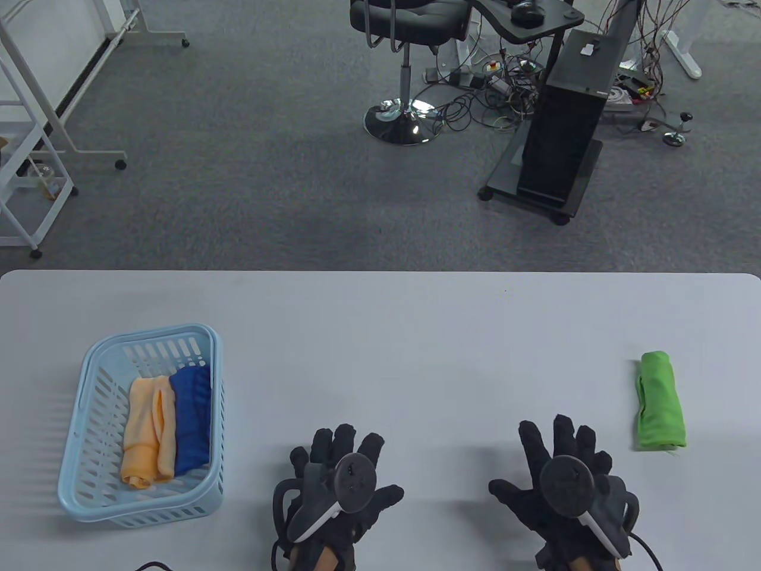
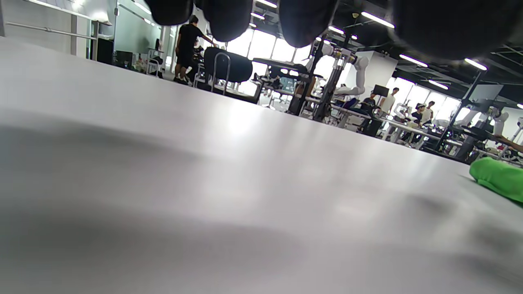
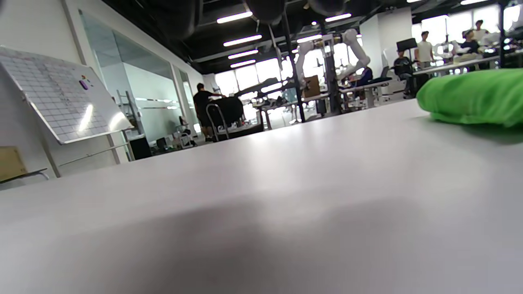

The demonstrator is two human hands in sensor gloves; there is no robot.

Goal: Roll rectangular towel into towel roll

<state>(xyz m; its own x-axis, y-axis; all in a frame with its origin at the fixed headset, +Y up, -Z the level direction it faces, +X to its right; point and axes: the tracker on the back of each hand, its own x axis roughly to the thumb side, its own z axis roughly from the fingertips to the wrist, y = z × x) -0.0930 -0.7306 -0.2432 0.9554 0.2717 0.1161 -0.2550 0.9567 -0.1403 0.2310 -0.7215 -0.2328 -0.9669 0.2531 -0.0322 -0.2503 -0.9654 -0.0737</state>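
Note:
A rolled green towel [image 1: 660, 401] lies on the white table [image 1: 416, 333] at the right; it also shows in the left wrist view [image 2: 500, 177] and in the right wrist view [image 3: 474, 96]. My left hand [image 1: 339, 476] lies flat on the table near the front edge, fingers spread, holding nothing. My right hand [image 1: 562, 473] lies flat to its right, fingers spread, empty, a short way left of the green towel. Only dark fingertips [image 2: 304, 20] show at the top of the left wrist view.
A light blue plastic basket [image 1: 89, 476] stands at the front left of the table, holding an orange towel [image 1: 148, 431] and a blue towel [image 1: 193, 416]. Beyond the table's far edge are carpet, a black chair [image 1: 410, 24] and a black stand [image 1: 562, 137].

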